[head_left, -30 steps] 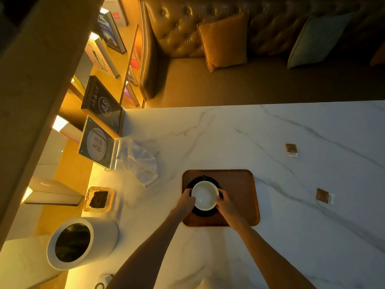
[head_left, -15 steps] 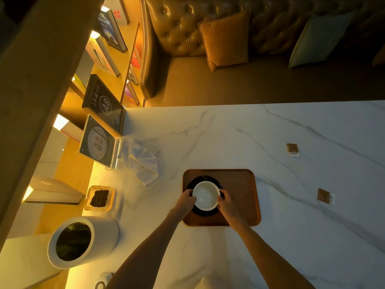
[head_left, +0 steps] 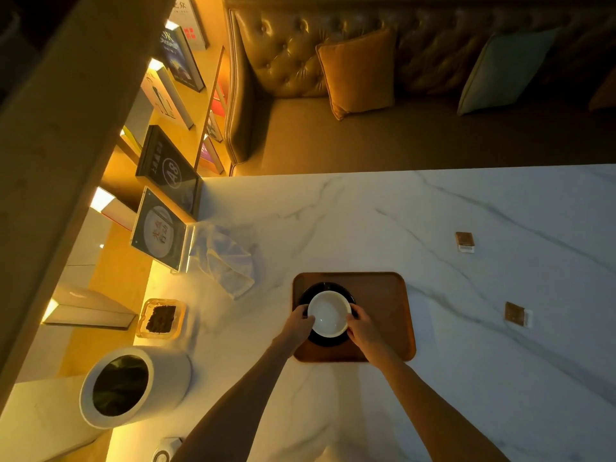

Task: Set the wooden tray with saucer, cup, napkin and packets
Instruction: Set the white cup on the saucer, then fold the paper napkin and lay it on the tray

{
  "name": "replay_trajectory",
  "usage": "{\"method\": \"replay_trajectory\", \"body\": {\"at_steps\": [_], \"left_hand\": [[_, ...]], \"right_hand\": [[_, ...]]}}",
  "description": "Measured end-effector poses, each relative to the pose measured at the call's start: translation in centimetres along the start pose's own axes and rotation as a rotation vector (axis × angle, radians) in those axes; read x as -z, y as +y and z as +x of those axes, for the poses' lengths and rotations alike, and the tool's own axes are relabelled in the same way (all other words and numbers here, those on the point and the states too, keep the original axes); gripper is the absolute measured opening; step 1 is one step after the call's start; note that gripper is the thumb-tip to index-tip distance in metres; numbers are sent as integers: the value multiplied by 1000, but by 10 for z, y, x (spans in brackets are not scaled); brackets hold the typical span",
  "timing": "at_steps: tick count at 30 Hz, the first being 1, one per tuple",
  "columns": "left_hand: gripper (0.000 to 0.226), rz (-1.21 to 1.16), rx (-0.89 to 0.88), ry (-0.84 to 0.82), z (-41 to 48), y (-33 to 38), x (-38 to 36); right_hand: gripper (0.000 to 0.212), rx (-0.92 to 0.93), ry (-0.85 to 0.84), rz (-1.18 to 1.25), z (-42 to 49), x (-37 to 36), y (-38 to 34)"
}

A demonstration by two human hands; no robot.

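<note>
A wooden tray (head_left: 383, 305) lies on the marble table near me. On its left half sits a black saucer (head_left: 325, 287) with a white cup (head_left: 328, 313) on top. My left hand (head_left: 296, 323) grips the cup's left side and my right hand (head_left: 363, 326) grips its right side. A folded white napkin (head_left: 226, 261) lies on the table to the left of the tray. Two brown packets rest to the right, one farther away (head_left: 465, 241) and one nearer (head_left: 515, 314).
A clear sign stand (head_left: 160, 230) stands at the table's left edge, with a glass ashtray (head_left: 161, 318) and a white cylindrical bin (head_left: 133, 385) nearer me. Beyond the table's far edge is a tufted leather sofa (head_left: 333, 61) with cushions; books line shelves on the left.
Both hands stay at the cup on the saucer; the cup has barely shifted. Nothing else on the table has moved.
</note>
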State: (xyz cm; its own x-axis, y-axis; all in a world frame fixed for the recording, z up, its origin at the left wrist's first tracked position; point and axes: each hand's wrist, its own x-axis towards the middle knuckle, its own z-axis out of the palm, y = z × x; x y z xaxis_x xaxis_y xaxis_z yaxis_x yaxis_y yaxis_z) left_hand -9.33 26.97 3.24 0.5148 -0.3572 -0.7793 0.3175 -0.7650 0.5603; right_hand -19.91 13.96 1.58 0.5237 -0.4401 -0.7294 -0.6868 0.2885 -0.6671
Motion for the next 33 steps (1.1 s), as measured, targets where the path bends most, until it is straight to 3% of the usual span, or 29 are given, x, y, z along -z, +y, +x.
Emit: {"method": "replay_trajectory", "body": {"at_steps": [7, 12, 24, 33], "left_hand": [[44, 29, -55, 45, -25, -18, 16], [40, 166, -23, 86, -48, -52, 30], [32, 355, -28, 116, -112, -139, 26], [31, 330, -47, 199, -125, -150, 44]], "right_hand": [[41, 194, 106, -145, -27, 16, 10], [45, 231, 161, -387, -54, 29, 38], [45, 193, 78, -521, -113, 18, 101], [40, 275, 35, -540, -124, 10, 71]]}}
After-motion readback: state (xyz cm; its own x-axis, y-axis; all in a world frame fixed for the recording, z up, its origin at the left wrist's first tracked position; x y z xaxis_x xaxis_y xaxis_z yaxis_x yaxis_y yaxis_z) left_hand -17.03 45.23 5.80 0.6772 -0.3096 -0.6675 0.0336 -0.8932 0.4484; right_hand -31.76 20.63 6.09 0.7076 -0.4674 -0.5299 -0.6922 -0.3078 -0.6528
